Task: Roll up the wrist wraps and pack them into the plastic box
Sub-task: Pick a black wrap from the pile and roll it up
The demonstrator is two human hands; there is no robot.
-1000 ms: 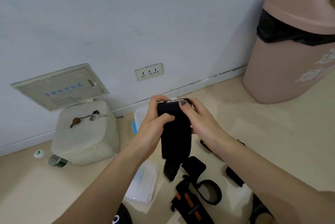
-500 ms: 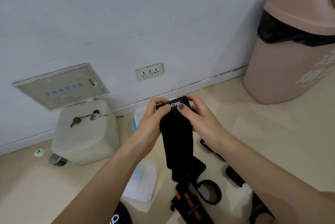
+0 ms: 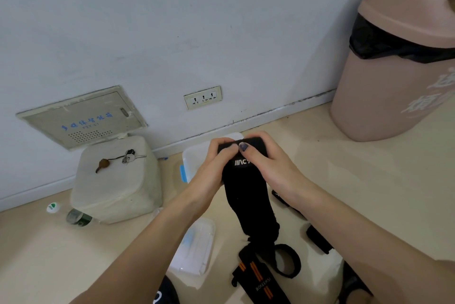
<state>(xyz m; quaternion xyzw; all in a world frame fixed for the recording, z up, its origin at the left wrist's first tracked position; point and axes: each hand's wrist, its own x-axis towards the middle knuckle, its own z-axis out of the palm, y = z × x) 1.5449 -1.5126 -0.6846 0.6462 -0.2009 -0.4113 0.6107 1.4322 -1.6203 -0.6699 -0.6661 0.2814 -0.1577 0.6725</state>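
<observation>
A black wrist wrap (image 3: 248, 195) with a white logo hangs from both my hands, its top end curled over into a small roll. My left hand (image 3: 211, 170) pinches the roll's left side and my right hand (image 3: 268, 165) grips its right side, thumbs on top. The wrap's tail reaches down to the floor. Behind my hands stands the clear plastic box (image 3: 194, 160) with a blue clasp, mostly hidden. Its lid (image 3: 197, 247) lies on the floor near my left forearm. A black wrap with orange stripes (image 3: 261, 279) lies below, beside other black wraps (image 3: 317, 239).
A pink waste bin (image 3: 394, 62) with a black liner stands at the right. A white block (image 3: 115, 180) with keys on top sits by the wall at the left. A bottle (image 3: 78, 217) and a cap (image 3: 53, 207) lie beside it.
The rolled end has grown as both hands turned it over, and the logo now shows below my thumbs. The hands sit slightly lower and the tail reaches further down.
</observation>
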